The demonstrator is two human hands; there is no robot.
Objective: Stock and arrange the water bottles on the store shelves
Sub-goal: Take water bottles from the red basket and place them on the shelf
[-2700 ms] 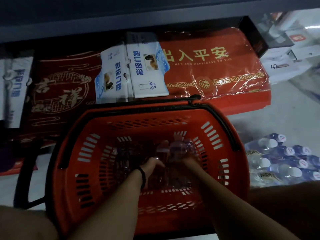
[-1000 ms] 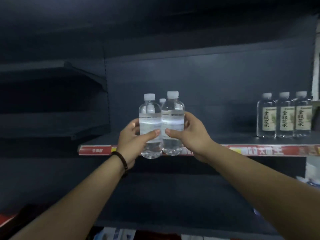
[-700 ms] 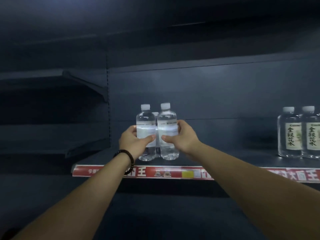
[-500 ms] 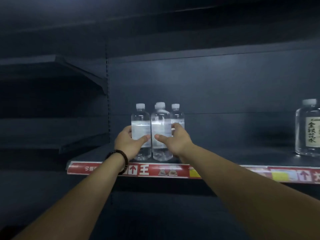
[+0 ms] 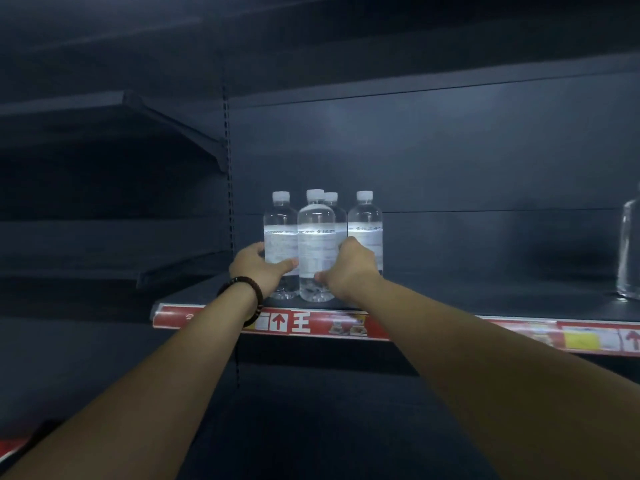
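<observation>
Inspection of the dark grey metal shelf point(image 5: 485, 292): four clear plastic water bottles with white caps stand upright in a tight cluster near its left end, just behind the red price strip point(image 5: 311, 323) on the front edge.

The left grip point(image 5: 258, 268) is curled round the leftmost bottle point(image 5: 278, 244), with the thumb across the label. A dark beaded bracelet point(image 5: 251, 296) sits on that wrist.

The right grip point(image 5: 349, 268) is closed round the front centre bottle point(image 5: 316, 247); the thumb presses its lower front and the fingers pass behind it. The rear bottle point(image 5: 334, 209) is largely hidden, so contact with it cannot be told. The right-hand bottle point(image 5: 365, 226) stands just beside the knuckles.

Well apart, at the right frame edge, a further clear bottle point(image 5: 630, 251) stands on the same shelf, partly cut off.
</observation>
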